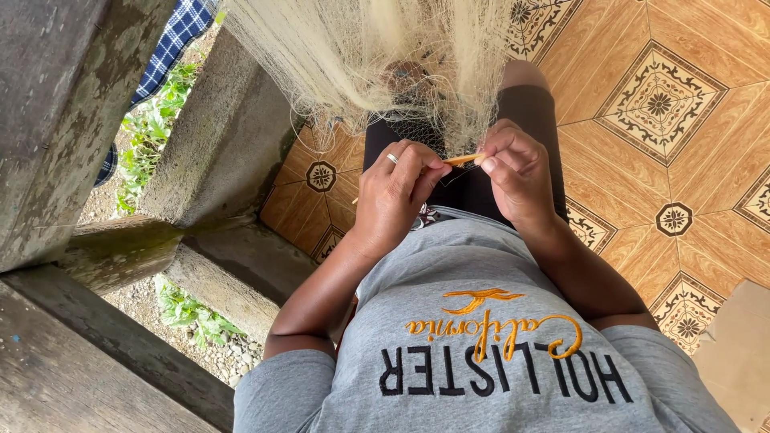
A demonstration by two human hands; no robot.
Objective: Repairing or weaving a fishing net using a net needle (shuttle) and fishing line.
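A thin orange netting needle (463, 159) is pinched at each end between the fingertips of the left hand (395, 192) and right hand (517, 172), fingers curled shut, just below the pale fishing net (377, 56). Patterned floor tiles (658, 104) lie beyond, concrete posts (216, 136) left.

I see my left hand (397, 192) and right hand (517, 172) pinching a thin orange needle (463, 159), probably wooden, between them; pale netting (377, 56) hangs just above the grip.

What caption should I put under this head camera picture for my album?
Two hands, left and right, hold a thin yellow stick under a hanging pale net, above a patterned tile floor.
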